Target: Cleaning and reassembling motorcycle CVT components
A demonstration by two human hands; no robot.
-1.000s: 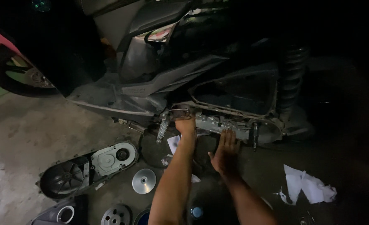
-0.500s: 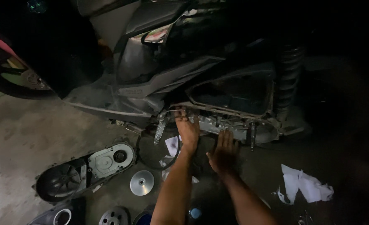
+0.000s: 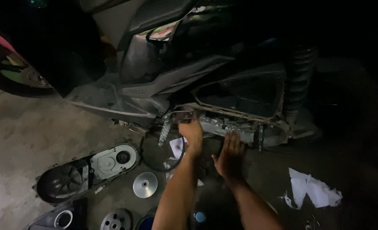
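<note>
Two hands reach the open engine case (image 3: 236,127) of the scooter (image 3: 163,81): left hand (image 3: 192,135) curled on it, right hand (image 3: 229,155) flat open. Push gently, evenly.

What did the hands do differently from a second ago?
Very little. The left hand stays up at the scooter's open engine case, and the right hand still rests flat just below it. The view drifted slightly. The removed cover, silver disc and white rag lie unmoved.
</note>
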